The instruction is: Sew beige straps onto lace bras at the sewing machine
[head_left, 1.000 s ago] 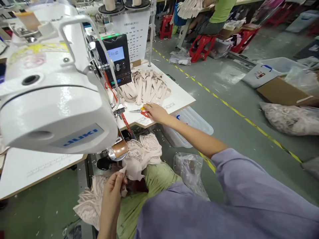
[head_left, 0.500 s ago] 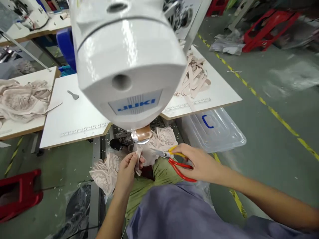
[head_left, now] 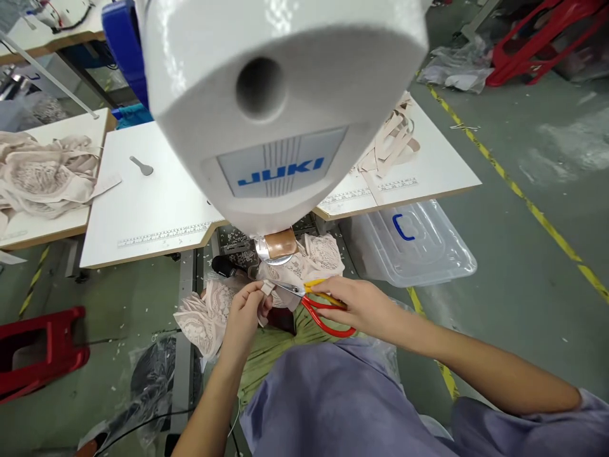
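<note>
Here, tapered metal scissors [head_left: 299,291] point toward narrow fabric [head_left: 268,288].

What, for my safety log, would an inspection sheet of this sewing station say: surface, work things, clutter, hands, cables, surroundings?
Surface: white table with printed rulers, on both sides of the sewing machine.
Work things: scissors with red and yellow handles, tips at a pale strip, cut or not unclear; lace pieces nearby.
Clutter: grey tool on the table's left part; beige bands piled on the right.
Hands: left hand pinches the pale strip; right hand holds the scissors.
Cables: black cable, lower left.
Surroundings: red stool at left; lidded clear bin below the table's right part; yellow floor tape.
</note>
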`<state>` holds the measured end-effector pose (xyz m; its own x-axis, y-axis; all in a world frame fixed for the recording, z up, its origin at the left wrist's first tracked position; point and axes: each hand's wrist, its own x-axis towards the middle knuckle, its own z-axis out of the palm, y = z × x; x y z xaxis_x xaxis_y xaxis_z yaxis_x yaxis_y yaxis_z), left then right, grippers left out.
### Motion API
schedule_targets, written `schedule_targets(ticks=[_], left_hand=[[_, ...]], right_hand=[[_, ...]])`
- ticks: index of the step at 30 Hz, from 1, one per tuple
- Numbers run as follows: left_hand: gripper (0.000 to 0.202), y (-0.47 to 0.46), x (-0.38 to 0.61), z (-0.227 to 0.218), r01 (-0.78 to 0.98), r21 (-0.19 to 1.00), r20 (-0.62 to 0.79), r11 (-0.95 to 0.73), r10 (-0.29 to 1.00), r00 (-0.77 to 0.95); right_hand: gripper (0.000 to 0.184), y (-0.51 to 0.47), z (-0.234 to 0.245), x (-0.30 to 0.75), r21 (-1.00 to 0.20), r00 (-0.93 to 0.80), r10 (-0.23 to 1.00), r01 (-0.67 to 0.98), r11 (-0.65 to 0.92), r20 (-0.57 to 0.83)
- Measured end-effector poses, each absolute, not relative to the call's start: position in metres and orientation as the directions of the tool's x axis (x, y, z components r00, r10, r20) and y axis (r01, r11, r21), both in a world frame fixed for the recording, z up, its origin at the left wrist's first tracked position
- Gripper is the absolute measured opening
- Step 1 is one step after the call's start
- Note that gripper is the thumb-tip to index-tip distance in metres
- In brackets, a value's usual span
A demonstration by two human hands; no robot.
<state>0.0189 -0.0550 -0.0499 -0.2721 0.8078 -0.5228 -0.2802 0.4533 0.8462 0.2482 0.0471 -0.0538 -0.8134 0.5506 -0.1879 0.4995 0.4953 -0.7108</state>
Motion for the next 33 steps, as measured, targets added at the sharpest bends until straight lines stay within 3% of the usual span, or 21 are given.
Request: schedule_targets(ticks=[6,15,25,29,33], left_hand=[[0.036,-0.059,0.015,-0.063,-0.396,0.832,-0.514,0.388,0.807,-0.29],[0.03,-0.058,0.017,-0.058,-0.311,0.872,-0.475,0.378,0.807,-0.351],[0.028,-0.062,0.012,-0.056,-0.228,0.892,-0.451,0.39,0.804,-0.388],[0.031,-0.064,0.013,-0.056,-0.318,0.88,-0.464,0.351,0.777,-0.425],[0.035,-0.063,0.016,-0.058,-0.435,0.849,-0.485,0.302,0.772,-0.411]], right_hand=[[0.031,0.043,-0.052,0.261,-0.759,-0.676,0.695,0.579,0.296,-0.245],[0.041,0.031,-0.056,0.225,-0.772,-0.732,0.638,0.54,0.334,-0.236],[0.031,0.039,-0.054,0.216,-0.782,-0.757,0.59,0.538,0.316,-0.282],[0.032,0.038,-0.05,0.233,-0.762,-0.71,0.624,0.588,0.27,-0.326],[0.036,0.076,-0.044,0.259,-0.681,-0.61,0.734,0.675,0.284,-0.299]])
